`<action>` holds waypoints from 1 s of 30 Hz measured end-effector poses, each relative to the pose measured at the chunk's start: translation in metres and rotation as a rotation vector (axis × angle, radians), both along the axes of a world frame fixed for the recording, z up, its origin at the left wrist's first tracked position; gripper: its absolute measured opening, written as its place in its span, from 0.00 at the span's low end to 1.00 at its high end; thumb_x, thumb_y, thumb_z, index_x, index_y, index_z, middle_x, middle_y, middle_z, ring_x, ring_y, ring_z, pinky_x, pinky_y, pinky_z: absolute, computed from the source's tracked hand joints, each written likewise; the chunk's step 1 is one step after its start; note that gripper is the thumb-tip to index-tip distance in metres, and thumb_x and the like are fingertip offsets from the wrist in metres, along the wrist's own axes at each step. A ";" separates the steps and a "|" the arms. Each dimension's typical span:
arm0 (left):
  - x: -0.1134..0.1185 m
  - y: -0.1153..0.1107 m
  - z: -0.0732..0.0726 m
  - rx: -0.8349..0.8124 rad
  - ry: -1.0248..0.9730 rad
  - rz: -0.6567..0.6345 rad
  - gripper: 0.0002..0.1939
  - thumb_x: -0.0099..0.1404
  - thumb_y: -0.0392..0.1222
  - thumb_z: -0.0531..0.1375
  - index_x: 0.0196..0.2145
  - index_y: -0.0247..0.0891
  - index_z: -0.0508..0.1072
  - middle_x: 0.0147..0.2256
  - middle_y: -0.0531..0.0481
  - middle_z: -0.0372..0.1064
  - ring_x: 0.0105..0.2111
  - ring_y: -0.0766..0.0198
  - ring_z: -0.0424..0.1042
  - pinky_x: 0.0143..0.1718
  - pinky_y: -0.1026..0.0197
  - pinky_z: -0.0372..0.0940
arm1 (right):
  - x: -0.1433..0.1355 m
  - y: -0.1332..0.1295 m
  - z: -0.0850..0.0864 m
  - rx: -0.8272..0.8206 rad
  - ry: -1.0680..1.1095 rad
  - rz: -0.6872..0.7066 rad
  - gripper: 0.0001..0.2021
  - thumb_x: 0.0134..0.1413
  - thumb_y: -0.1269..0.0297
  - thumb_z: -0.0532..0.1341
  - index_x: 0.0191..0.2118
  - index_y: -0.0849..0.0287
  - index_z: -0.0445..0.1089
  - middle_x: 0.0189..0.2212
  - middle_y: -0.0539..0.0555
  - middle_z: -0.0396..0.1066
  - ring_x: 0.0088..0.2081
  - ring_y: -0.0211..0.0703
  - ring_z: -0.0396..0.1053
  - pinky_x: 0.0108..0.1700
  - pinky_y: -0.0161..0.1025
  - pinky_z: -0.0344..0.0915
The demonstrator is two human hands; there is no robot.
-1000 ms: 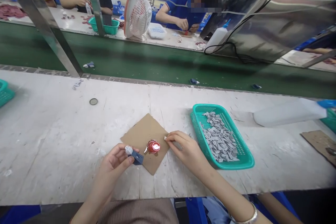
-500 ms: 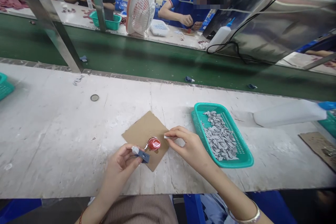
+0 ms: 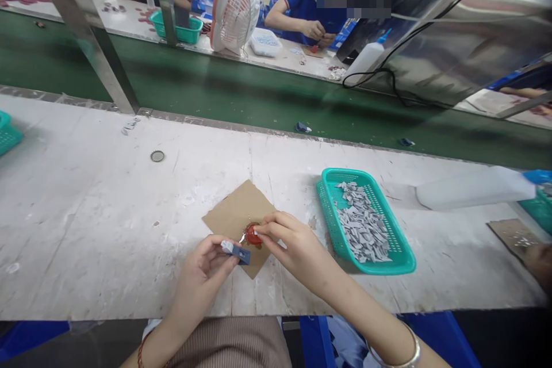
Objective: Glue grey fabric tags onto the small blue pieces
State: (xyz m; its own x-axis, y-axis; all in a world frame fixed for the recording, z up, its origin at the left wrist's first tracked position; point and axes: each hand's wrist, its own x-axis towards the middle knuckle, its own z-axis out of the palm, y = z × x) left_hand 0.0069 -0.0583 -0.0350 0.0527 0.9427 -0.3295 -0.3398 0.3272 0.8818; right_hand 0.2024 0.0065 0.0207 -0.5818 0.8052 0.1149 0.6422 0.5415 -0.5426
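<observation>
My left hand is closed on a small dark blue-grey block with a pale grey tip, held just above the front left edge of a square of brown cardboard. On the cardboard sits a small red cap with glossy wet liquid around it. My right hand pinches a small light grey piece right at the red cap; the fingers partly cover the cap. Whether the piece touches the liquid, I cannot tell.
A green basket of grey pieces stands right of my right hand. Further right lie a white bottle and another cardboard. A bottle cap lies left. Beyond runs a green belt; people work across it.
My right hand has moved left with the grey piece, from the cardboard's right edge to the red cap. My left hand stays nearly still. Small dark pieces on the belt have shifted left.
</observation>
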 end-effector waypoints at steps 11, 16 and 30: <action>0.004 0.001 0.008 0.114 -0.068 -0.006 0.06 0.66 0.42 0.62 0.40 0.42 0.70 0.42 0.49 0.74 0.46 0.61 0.74 0.46 0.61 0.69 | 0.001 0.003 0.007 -0.171 0.119 -0.068 0.08 0.59 0.75 0.60 0.38 0.58 0.76 0.35 0.55 0.74 0.38 0.44 0.72 0.41 0.41 0.69; 0.009 0.008 0.016 0.151 -0.058 0.001 0.06 0.65 0.42 0.62 0.40 0.41 0.72 0.42 0.48 0.76 0.45 0.62 0.75 0.48 0.62 0.69 | -0.003 0.006 0.022 -0.528 0.448 -0.291 0.04 0.55 0.65 0.65 0.35 0.56 0.78 0.35 0.54 0.76 0.37 0.43 0.74 0.39 0.39 0.71; 0.018 0.009 0.024 0.147 -0.057 0.100 0.06 0.61 0.41 0.66 0.37 0.39 0.77 0.38 0.48 0.78 0.41 0.61 0.78 0.45 0.63 0.72 | -0.021 -0.006 0.038 -0.628 0.563 -0.202 0.04 0.54 0.67 0.66 0.35 0.56 0.79 0.36 0.54 0.77 0.42 0.43 0.75 0.45 0.40 0.74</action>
State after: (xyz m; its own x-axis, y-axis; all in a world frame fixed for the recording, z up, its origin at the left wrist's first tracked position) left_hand 0.0250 -0.0498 -0.0110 -0.0293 0.9820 -0.1865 -0.4146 0.1578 0.8962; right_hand 0.1818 0.0009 0.0588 -0.4111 0.8978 -0.1577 0.2392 -0.0607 -0.9691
